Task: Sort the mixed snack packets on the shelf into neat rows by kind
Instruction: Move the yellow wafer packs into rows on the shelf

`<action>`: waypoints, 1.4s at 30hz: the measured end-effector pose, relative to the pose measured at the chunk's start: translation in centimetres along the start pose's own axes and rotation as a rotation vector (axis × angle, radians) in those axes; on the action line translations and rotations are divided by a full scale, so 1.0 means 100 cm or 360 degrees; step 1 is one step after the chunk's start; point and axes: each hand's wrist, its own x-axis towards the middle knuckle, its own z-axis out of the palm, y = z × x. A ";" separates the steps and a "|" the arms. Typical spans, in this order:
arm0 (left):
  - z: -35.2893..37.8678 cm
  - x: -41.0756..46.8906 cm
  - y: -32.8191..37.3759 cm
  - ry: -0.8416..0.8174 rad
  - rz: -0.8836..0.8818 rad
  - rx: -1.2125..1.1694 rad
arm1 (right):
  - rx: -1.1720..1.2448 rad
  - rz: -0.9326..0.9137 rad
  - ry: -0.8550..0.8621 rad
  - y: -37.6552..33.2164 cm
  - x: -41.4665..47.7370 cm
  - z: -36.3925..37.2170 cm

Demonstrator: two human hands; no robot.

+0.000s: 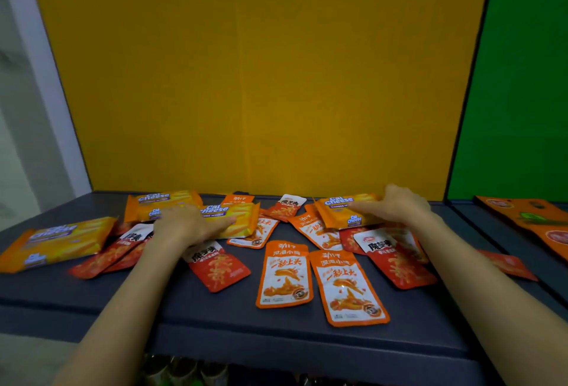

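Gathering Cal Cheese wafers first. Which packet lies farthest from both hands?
The Cal Cheese packet at the far left of the shelf; the other three lie under or beside the left hand or right hand.

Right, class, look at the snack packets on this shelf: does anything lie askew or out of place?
The Cal Cheese pack under the right hand sits tilted across orange pouches, and one red pouch lies alone at the far right, apart from the rest.

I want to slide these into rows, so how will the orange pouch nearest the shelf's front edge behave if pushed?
The orange pouch looks thin and flat, so probably light and floppy. Its glossy film on the smooth shelf suggests it slides easily. Lying flat, it should not roll or tip.
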 end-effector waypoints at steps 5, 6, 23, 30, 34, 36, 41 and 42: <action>-0.005 0.008 -0.005 -0.0149 0.0051 -0.0154 | 0.0130 0.0070 -0.0086 -0.001 0.010 0.007; -0.006 0.010 -0.005 -0.0180 0.0049 -0.0216 | 0.0180 0.0070 -0.0105 -0.001 0.011 0.007; -0.016 0.013 -0.017 -0.0367 0.0025 -0.1669 | 0.0926 -0.0011 0.0078 -0.002 0.010 0.001; -0.020 0.008 -0.022 -0.0482 0.0091 -0.1843 | 0.1307 -0.0114 -0.0019 0.002 0.005 -0.005; -0.026 0.008 -0.018 -0.0344 0.0112 -0.2092 | 0.1481 -0.0132 0.0066 0.004 -0.012 -0.016; -0.032 0.007 -0.011 -0.0272 0.0125 -0.2161 | 0.1557 -0.0143 0.0053 0.009 -0.024 -0.020; -0.043 -0.007 0.021 -0.0352 0.0260 -0.2366 | 0.1716 -0.0022 0.0147 0.033 -0.055 -0.028; -0.044 -0.011 0.028 -0.0400 0.0273 -0.2409 | 0.1795 0.0002 0.0148 0.040 -0.062 -0.030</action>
